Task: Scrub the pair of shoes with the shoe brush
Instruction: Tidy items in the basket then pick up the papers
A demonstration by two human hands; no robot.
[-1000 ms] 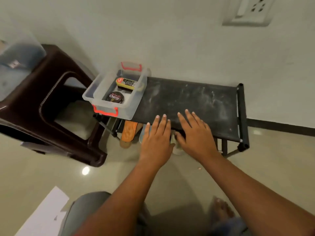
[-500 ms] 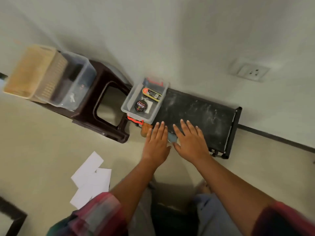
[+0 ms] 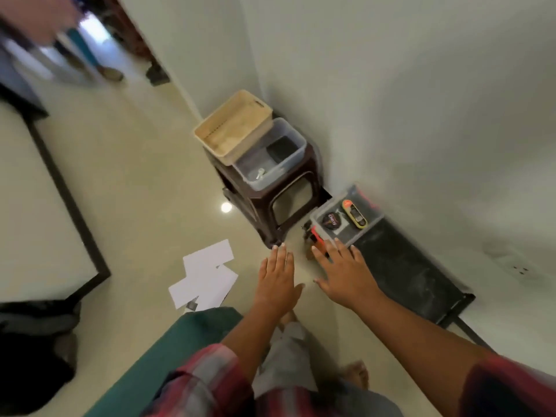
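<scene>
Both my hands are stretched out flat over the floor, fingers straight, holding nothing. My left hand (image 3: 278, 281) hovers over bare tile in front of the brown stool. My right hand (image 3: 343, 273) is beside the near corner of a clear box (image 3: 365, 228) with red clips. That box holds a round polish tin (image 3: 330, 221) and a yellow-edged brush (image 3: 355, 217), and it stands on the left end of a low black rack (image 3: 412, 275). A bit of brown shows under the rack by my right fingers; no shoe is plainly visible.
A dark brown plastic stool (image 3: 270, 203) stands against the wall, carrying a beige basket (image 3: 233, 124) and a clear tub (image 3: 270, 158). White paper sheets (image 3: 204, 278) lie on the floor at left. A black-framed panel (image 3: 69, 206) lies further left. My bare foot (image 3: 356, 374) is below.
The view has swung left and pulled back, so the rack now runs to the lower right. My hands have spread apart and come off the rack's front edge.
</scene>
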